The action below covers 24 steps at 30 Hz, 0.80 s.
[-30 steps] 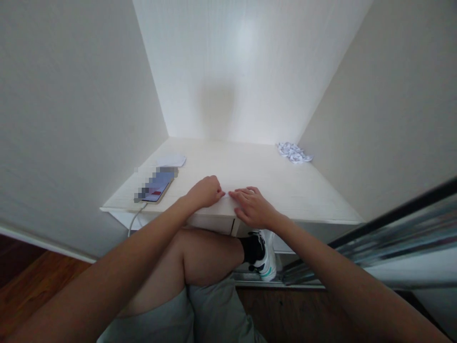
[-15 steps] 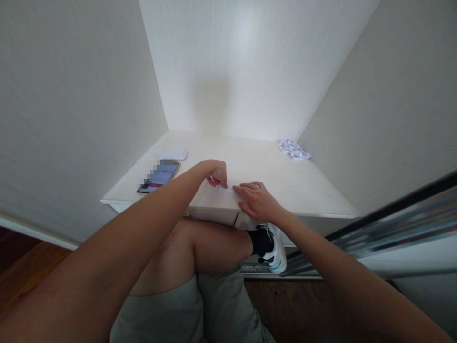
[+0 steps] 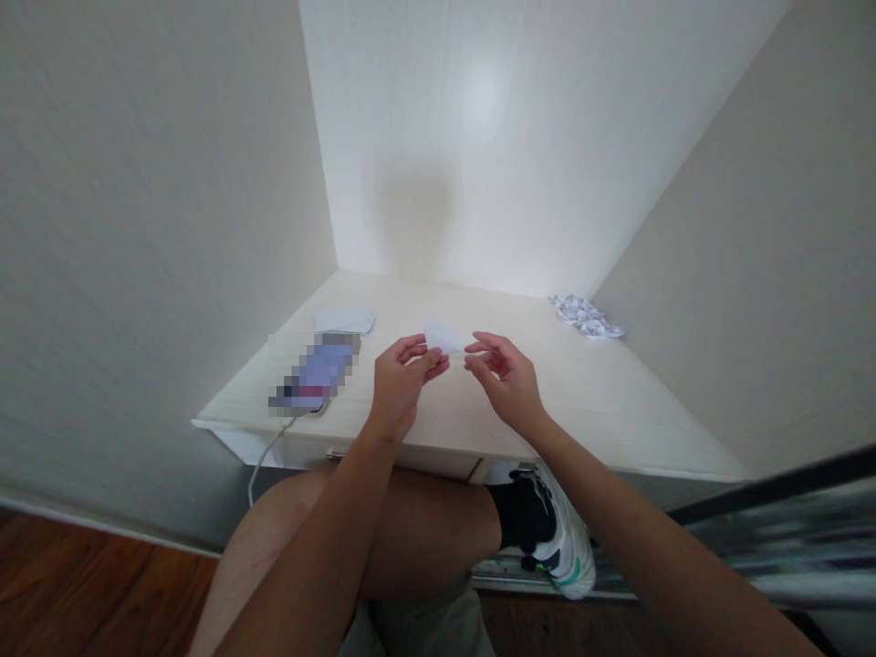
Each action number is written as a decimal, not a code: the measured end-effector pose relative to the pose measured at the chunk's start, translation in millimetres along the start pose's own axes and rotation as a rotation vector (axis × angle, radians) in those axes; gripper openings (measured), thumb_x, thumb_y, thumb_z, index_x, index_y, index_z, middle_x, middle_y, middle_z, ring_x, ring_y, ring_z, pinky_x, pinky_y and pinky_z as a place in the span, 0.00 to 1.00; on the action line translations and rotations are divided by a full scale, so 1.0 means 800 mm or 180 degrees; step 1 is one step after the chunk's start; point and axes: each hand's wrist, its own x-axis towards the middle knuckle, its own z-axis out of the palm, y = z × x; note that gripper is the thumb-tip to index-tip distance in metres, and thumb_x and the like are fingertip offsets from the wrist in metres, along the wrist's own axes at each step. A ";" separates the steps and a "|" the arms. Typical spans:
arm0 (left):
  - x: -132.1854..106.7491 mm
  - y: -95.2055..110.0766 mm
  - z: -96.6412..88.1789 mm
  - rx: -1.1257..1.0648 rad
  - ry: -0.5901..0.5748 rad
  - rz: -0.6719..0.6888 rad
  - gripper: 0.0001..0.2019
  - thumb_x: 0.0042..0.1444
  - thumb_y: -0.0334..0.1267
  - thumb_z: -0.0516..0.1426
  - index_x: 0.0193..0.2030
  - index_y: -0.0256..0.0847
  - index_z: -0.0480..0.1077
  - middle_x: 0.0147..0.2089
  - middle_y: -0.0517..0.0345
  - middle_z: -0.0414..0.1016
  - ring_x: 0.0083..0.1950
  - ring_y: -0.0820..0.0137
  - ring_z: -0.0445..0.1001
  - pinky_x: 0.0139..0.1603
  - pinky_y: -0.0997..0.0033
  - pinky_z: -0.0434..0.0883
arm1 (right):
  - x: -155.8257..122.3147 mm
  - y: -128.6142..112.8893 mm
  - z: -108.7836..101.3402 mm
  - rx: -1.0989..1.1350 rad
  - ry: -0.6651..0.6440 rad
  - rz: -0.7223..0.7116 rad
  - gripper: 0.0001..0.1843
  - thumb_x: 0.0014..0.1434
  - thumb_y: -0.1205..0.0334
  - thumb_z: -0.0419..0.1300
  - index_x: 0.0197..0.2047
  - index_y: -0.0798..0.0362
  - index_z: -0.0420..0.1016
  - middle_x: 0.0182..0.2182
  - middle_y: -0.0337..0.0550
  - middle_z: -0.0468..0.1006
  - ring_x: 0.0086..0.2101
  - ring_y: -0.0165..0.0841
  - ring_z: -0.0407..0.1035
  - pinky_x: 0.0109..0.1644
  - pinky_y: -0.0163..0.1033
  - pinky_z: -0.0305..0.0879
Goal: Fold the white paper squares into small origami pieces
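Note:
Between the thumb and fingers of my left hand (image 3: 409, 374) is a small folded piece of white paper (image 3: 442, 338), held up a little above the white desk top (image 3: 424, 411). My right hand (image 3: 503, 372) is just to the right of the paper, thumb and fingers curved and apart, with nothing seen between them. The right fingertips come close to the paper's pointed right corner; whether they touch it I cannot tell.
A phone (image 3: 321, 370) with a blurred screen and a white cable (image 3: 270, 452) lies on the left. Behind it is a stack of white paper (image 3: 344, 320). Crumpled or folded paper pieces (image 3: 587, 317) lie at the back right. Walls close in both sides.
My left hand has turned from pressing on the desk to holding the folded paper up. My right hand has lifted off the desk and its fingers have curled. The view has shifted.

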 end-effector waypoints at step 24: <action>-0.001 -0.012 -0.020 0.0231 0.0551 -0.0117 0.11 0.54 0.36 0.70 0.40 0.38 0.74 0.35 0.60 0.81 0.38 0.69 0.83 0.46 0.61 0.84 | 0.058 0.020 0.049 0.0152 -0.0843 -0.1088 0.19 0.64 0.71 0.61 0.58 0.54 0.76 0.51 0.53 0.81 0.47 0.38 0.77 0.45 0.42 0.79</action>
